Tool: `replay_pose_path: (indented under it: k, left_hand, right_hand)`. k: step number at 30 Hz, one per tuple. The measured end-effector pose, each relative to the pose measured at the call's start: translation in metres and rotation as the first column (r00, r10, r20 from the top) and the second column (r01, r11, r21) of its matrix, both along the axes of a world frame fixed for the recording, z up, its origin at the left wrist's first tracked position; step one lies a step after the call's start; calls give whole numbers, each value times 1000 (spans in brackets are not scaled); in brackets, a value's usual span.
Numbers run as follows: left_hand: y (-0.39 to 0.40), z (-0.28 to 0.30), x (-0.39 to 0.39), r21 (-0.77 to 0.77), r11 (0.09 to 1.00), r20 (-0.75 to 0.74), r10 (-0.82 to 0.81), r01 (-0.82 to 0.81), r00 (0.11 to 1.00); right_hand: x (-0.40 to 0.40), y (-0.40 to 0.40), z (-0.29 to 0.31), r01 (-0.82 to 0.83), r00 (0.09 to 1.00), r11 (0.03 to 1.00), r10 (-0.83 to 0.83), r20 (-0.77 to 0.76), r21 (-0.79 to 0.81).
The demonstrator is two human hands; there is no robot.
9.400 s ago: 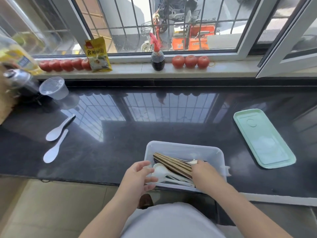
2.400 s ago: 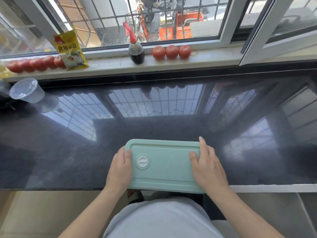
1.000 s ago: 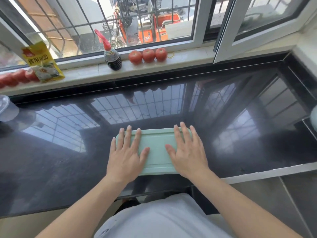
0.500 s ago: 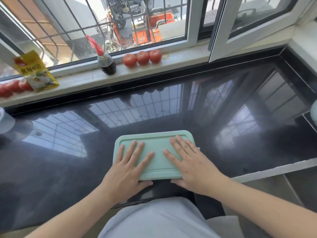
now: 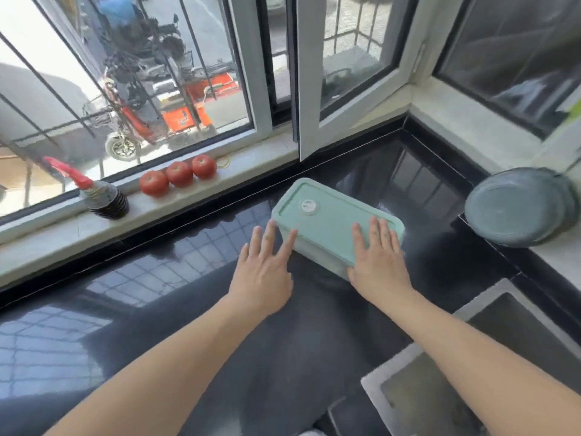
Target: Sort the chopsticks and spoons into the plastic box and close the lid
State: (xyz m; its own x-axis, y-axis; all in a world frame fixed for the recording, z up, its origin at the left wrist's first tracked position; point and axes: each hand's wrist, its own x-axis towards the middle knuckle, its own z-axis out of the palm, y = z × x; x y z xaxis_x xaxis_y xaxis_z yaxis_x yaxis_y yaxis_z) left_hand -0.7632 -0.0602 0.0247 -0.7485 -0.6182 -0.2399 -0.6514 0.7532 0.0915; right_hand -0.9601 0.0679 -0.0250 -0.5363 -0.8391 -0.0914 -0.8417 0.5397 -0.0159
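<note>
The plastic box [image 5: 317,256] sits on the dark worktop [image 5: 157,309] near the windowsill, its green lid [image 5: 330,221] on top. My right hand [image 5: 379,262] lies flat on the lid's near end, fingers straight — gripping nothing. My left hand [image 5: 264,272] is spread beside the box, fingertips at its left edge. Three tomatoes [image 5: 179,174] and a sauce bottle [image 5: 103,196] line the sill.

Bright daylight through the barred glass window [image 5: 125,89]; grid glare on the glossy black stone counter [image 5: 141,278]; soft, wide-angle-bowed edges.
</note>
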Motion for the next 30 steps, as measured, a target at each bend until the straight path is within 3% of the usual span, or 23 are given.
replay_pose_path:
  k: [10, 18, 30]
  left_hand:
    - [-89, 13, -82, -5, 1000, 79, 1, -1, 997]
    - [-118, 19, -167, 4, 999, 35, -54, 53, 998]
    - [-132, 16, -185, 61, 997, -11, -37, 37, 999]
  right_hand:
    - [-166, -65, -4, 326, 945, 945, -327, 0, 34]
    - [-305, -105, -13, 471, 882, 882, -471, 9, 32]
    - [-369, -114, -6, 529, 848, 848, -529, 24, 28]
